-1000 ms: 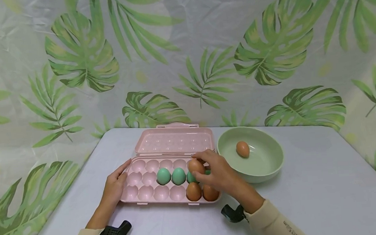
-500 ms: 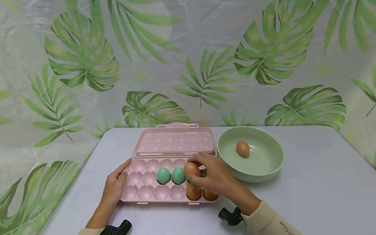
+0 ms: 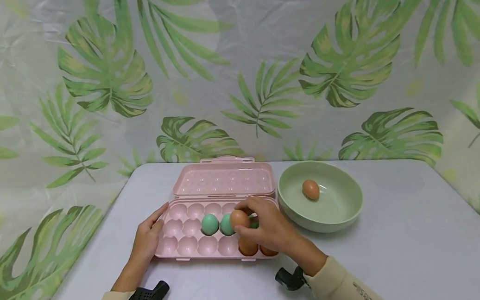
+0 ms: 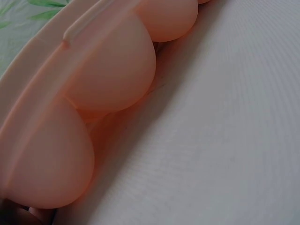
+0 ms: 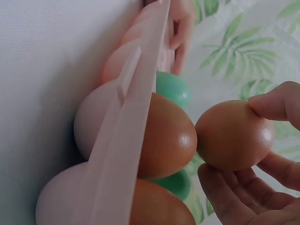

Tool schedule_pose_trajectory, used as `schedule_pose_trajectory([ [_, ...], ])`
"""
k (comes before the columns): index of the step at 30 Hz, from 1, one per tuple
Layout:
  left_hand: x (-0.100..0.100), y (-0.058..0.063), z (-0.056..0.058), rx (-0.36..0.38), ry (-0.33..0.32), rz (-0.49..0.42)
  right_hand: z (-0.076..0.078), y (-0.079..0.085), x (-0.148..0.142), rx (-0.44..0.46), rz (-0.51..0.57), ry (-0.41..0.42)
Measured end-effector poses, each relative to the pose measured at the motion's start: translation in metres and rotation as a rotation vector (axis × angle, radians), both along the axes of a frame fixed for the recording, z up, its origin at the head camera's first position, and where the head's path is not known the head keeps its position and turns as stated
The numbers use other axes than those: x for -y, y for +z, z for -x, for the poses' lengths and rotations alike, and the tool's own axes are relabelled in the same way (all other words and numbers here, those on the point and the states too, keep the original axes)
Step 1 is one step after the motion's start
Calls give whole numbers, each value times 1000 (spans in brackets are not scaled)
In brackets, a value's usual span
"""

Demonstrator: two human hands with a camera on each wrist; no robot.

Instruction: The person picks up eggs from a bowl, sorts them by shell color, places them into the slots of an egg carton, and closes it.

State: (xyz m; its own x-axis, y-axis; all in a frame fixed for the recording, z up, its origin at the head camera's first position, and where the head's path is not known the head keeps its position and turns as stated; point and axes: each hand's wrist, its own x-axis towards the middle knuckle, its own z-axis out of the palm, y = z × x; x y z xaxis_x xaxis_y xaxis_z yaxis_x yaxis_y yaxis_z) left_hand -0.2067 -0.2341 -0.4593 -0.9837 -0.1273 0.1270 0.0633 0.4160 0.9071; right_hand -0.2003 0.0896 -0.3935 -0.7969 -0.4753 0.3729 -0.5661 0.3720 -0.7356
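My right hand pinches a brown egg between thumb and fingers, raised over the pink egg carton. In the head view that egg overlaps a green egg in the middle row; another green egg sits to its left. More green shows behind my fingers. Two brown eggs fill the right end of the near row, partly covered by my hand. In the right wrist view the held egg is above the carton's rim. My left hand grips the carton's left edge.
The carton's lid is folded back behind it. Close to the right stands a green bowl with one brown egg inside. A white cloth covers the table, and a leaf-patterned sheet hangs behind.
My right hand has carried the brown egg a little to the left across the carton, from over its right part toward the second green egg. The left hand keeps its place.
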Motion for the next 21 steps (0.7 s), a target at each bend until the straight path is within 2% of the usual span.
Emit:
schedule_pose_trajectory([
  [5, 1, -2, 2, 2, 4, 8, -1, 0, 4, 50, 14, 7],
  [10, 0, 0, 1, -4, -4, -7, -1, -2, 12, 52, 34, 12],
  [21, 0, 1, 0, 9, 5, -3, -3, -8, 21, 84, 1, -16],
])
